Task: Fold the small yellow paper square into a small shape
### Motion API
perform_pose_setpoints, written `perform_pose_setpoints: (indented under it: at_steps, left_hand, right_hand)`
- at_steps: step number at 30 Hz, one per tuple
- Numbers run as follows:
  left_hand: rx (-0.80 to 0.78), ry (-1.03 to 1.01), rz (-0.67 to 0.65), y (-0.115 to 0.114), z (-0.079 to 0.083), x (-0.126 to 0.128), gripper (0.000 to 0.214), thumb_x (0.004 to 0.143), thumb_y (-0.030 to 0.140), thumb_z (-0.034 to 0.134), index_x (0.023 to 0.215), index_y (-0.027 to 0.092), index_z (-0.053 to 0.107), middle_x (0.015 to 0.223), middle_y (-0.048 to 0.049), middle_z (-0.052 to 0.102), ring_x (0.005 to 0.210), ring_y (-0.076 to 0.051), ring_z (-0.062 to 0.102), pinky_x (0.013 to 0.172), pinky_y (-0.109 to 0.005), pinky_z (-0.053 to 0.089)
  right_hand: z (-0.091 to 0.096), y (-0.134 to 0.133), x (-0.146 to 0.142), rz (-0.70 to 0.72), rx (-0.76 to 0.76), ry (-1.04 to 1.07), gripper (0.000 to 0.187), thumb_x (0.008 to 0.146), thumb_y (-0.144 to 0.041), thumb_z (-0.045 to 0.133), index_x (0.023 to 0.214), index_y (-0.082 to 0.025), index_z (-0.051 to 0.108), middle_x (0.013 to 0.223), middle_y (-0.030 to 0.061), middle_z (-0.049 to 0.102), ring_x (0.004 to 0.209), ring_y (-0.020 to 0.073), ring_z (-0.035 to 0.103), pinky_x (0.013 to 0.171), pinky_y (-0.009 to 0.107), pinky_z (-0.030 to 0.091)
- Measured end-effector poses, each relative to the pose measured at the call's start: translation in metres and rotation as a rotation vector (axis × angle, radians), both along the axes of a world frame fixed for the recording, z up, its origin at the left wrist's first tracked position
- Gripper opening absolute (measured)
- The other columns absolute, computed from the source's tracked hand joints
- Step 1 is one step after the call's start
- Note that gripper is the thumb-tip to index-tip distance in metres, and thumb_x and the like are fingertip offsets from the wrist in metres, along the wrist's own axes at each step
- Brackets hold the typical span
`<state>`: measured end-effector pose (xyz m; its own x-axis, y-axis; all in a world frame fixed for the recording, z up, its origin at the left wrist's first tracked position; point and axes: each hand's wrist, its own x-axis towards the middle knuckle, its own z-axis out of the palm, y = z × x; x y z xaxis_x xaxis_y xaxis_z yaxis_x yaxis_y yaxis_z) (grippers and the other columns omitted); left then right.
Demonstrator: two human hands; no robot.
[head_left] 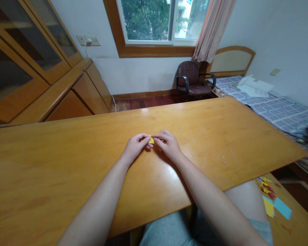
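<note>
A small yellow piece of paper (151, 139) lies near the middle of the wooden table (66, 164), pinched between both hands. My left hand (135, 146) grips its left side with curled fingers. My right hand (168, 144) grips its right side, fingers pressed together. Most of the paper is hidden by the fingertips. Both forearms reach in from the near edge of the table.
Coloured paper pieces (268, 193) and a blue strip (282, 207) lie on a lower surface at the right. A bed (277, 106) stands at the right, an office chair (192, 80) under the window, wooden cabinets (41, 68) along the left wall.
</note>
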<state>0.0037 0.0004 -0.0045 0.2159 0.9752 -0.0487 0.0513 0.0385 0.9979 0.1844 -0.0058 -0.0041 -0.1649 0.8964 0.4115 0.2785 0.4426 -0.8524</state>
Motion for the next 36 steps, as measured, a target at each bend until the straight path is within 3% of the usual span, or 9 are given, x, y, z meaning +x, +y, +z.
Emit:
perform_pose_setpoints:
  at_steps: [21, 31, 36]
  left_hand:
    - [-0.015, 0.001, -0.004, -0.001, 0.002, 0.000, 0.034, 0.077, 0.047, 0.070, 0.085, 0.014, 0.066, 0.067, -0.0040, 0.072, 0.060, -0.015, 0.066, 0.061, -0.026, 0.052]
    - [0.039, 0.027, -0.022, 0.000, 0.000, -0.002, 0.030, 0.081, 0.045, 0.066, 0.083, 0.015, 0.066, 0.064, -0.0023, 0.069, 0.060, -0.015, 0.066, 0.060, -0.024, 0.051]
    - [0.083, 0.037, 0.018, 0.001, -0.004, -0.002, 0.028, 0.082, 0.044, 0.066, 0.080, 0.016, 0.065, 0.067, 0.0001, 0.066, 0.062, -0.014, 0.066, 0.060, -0.023, 0.052]
  right_hand:
    - [-0.009, 0.003, -0.001, 0.009, 0.029, 0.007, 0.020, 0.084, -0.014, 0.061, 0.095, -0.021, 0.077, 0.081, 0.0023, 0.062, 0.074, 0.0127, 0.058, 0.068, 0.025, 0.046]
    - [-0.003, 0.003, -0.001, 0.042, -0.015, 0.020, 0.016, 0.084, -0.016, 0.062, 0.091, -0.019, 0.076, 0.082, 0.0028, 0.063, 0.075, 0.0128, 0.059, 0.068, 0.025, 0.046]
    - [0.001, 0.001, -0.001, 0.033, -0.043, 0.040, 0.017, 0.083, -0.018, 0.064, 0.098, -0.019, 0.072, 0.088, 0.0031, 0.064, 0.078, 0.0129, 0.060, 0.071, 0.025, 0.047]
